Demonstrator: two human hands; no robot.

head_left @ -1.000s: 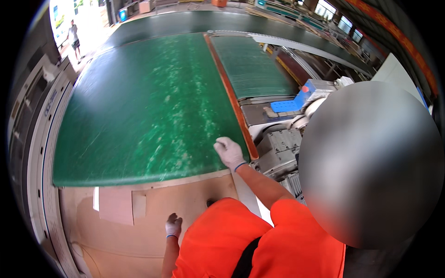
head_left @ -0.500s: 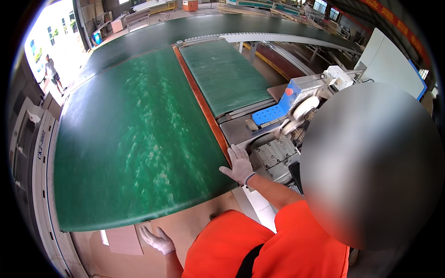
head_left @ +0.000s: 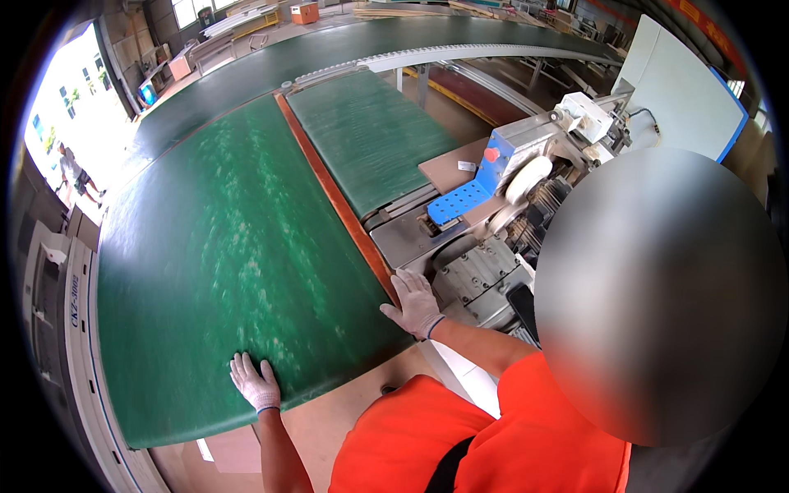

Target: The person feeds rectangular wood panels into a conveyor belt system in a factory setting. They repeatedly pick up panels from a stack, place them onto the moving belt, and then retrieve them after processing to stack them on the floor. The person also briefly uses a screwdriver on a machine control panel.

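Both my hands wear white gloves. My left hand (head_left: 256,382) rests on the near edge of the wide green conveyor belt (head_left: 189,304), fingers stretched out, holding nothing. My right hand (head_left: 413,304) lies with its fingers extended over the near end of the orange-brown strip (head_left: 333,193) that runs along the belt's right side. A brown board (head_left: 449,168) with a small white label juts out of the machine at the right, next to a blue perforated plate (head_left: 459,202). Part of this board is hidden by the machine.
Beyond the strip runs a narrower green belt (head_left: 370,140). A metal motor housing (head_left: 478,269) sits just right of my right hand. A grey machine cabinet (head_left: 78,329) flanks the wide belt on the left. One person (head_left: 78,172) is outside the doorway, and a blurred round patch covers the right side.
My left hand has come up from below the belt's edge onto its surface. The brown board reaches farther out of the machine, toward the narrower belt. My view has shifted slightly.
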